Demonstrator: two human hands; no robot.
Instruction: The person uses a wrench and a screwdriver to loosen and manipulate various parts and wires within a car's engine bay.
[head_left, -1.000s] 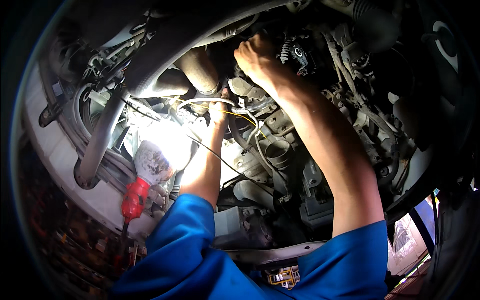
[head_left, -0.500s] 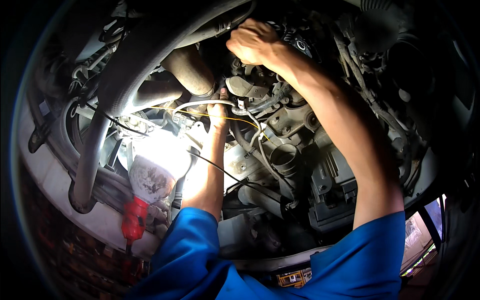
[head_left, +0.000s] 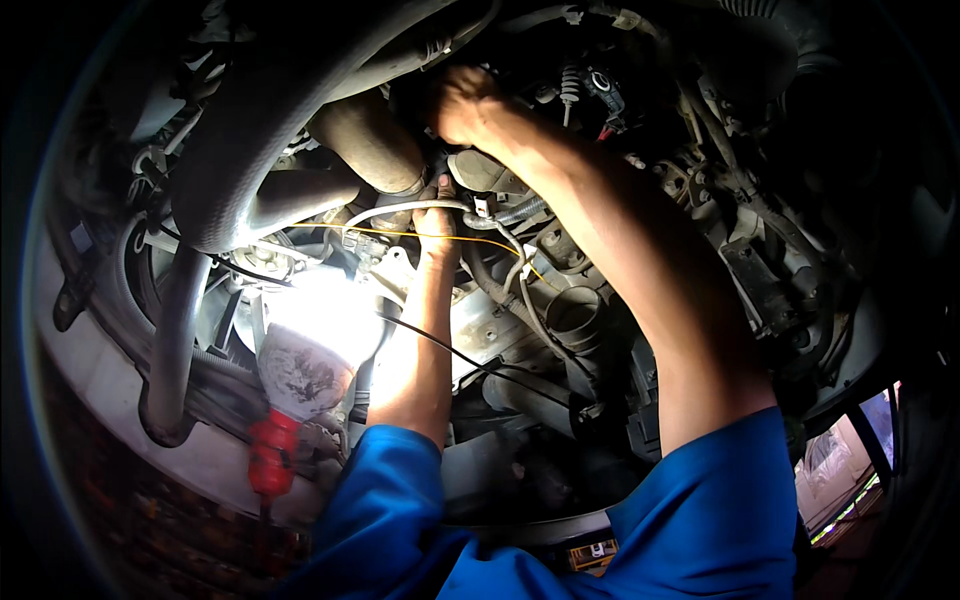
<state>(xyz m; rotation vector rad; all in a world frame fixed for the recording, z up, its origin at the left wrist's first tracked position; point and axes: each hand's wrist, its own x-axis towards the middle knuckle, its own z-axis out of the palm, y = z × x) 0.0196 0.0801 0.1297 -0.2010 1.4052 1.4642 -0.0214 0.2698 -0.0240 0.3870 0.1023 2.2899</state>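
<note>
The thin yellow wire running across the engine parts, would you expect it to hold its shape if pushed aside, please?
Probably not: the yellow wire is very thin and sags in a loose curve, so it likely flexes easily. It looks light, and being strung between parts near the left hand, it may spring back.

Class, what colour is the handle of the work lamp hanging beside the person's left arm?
Red. The work lamp's handle shows best in the head view, below the bright bulb.

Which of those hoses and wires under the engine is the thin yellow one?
The thin yellow wire crossing just beside the left hand; the big black rubber hose and pale grey tube are thicker.
</note>
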